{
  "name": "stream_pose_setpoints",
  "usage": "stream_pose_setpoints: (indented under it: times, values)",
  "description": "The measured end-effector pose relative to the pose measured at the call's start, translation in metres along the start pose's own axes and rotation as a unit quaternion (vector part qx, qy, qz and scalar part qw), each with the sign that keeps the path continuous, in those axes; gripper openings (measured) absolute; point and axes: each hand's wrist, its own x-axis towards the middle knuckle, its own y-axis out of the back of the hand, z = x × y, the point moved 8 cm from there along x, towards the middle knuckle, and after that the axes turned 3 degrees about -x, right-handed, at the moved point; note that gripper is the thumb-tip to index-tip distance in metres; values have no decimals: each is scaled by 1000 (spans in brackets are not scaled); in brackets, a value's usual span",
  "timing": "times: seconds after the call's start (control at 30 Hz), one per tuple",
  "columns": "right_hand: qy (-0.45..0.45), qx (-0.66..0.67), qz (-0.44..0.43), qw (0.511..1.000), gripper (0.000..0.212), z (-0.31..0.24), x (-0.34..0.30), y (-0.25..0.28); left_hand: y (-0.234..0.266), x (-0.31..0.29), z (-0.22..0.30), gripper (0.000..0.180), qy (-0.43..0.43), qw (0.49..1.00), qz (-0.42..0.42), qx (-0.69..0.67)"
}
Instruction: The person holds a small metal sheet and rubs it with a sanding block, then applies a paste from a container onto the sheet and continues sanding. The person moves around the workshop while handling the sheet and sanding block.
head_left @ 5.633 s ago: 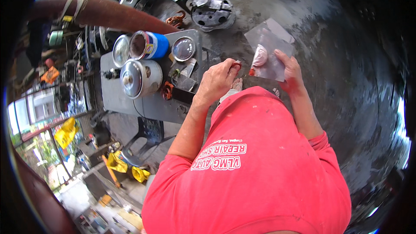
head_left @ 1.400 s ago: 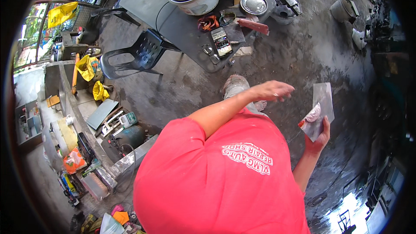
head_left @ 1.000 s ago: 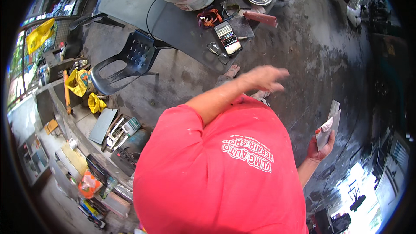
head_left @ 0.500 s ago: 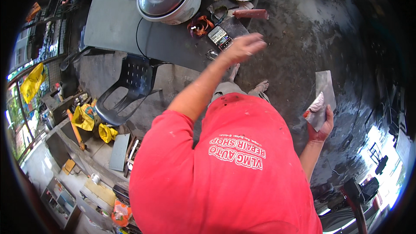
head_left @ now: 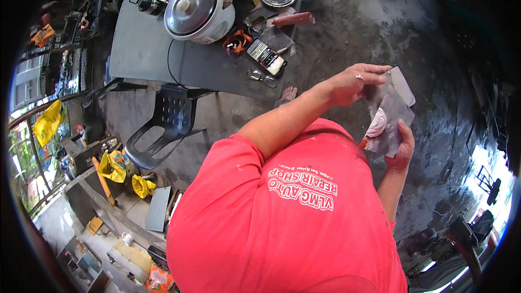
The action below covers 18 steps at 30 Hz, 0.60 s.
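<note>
My right hand (head_left: 400,149) pinches grey sheet (head_left: 396,113) at lower right edge, thumb on top. Pale paste (head_left: 376,123) sits along sheet's left side, long axis slanting up toward right; red dab (head_left: 363,144) at its lower end. Paste lies left of right thumb, below left fingertips; right hand nearer. Left hand (head_left: 355,84) reaches sheet's upper corner, fingers stretched; whether gripping, can't tell.
</note>
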Motion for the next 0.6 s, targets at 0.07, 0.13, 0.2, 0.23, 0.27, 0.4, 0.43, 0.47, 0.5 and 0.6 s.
stream_pose_setpoints:
  times: [0.07, 0.13, 0.2, 0.23, 0.27, 0.4, 0.43, 0.47, 0.5, 0.6]
  values:
    - [7, 34, -21, 999, 46, -9, -9, 9, -10, 8, -8, 49, -15, 999, -4, 36]
    - [14, 133, -91, 987, 54, -20, -26, 8, -19, 15, -15, 49, -44, 998, 12, 47]
    - [88, 113, -130, 981, 60, -39, -47, 13, -21, 17, -12, 47, -95, 994, 61, -11]
    - [96, 138, -145, 975, 62, -45, -55, 17, -26, 15, -9, 48, -125, 990, 65, -4]
    - [124, 120, -166, 971, 64, -53, -64, 21, -30, 12, -5, 49, -150, 985, 82, 5]
    - [116, 60, -89, 987, 63, -71, -75, 62, -72, 2, 1, 57, -176, 979, 49, 92]
    - [114, 20, -54, 992, 63, -75, -77, 72, -91, 1, 2, 58, -199, 962, 16, 186]
    - [103, -1, 14, 995, 62, -77, -79, 85, -110, 3, 2, 59, -217, 936, -18, 276]
    - [136, -58, 18, 989, 58, -85, -83, 85, -128, 5, -16, 57, -147, 974, -106, 132]
    - [235, -170, 127, 948, 45, -104, -95, 82, -183, -2, -13, 50, -441, 622, -96, 640]
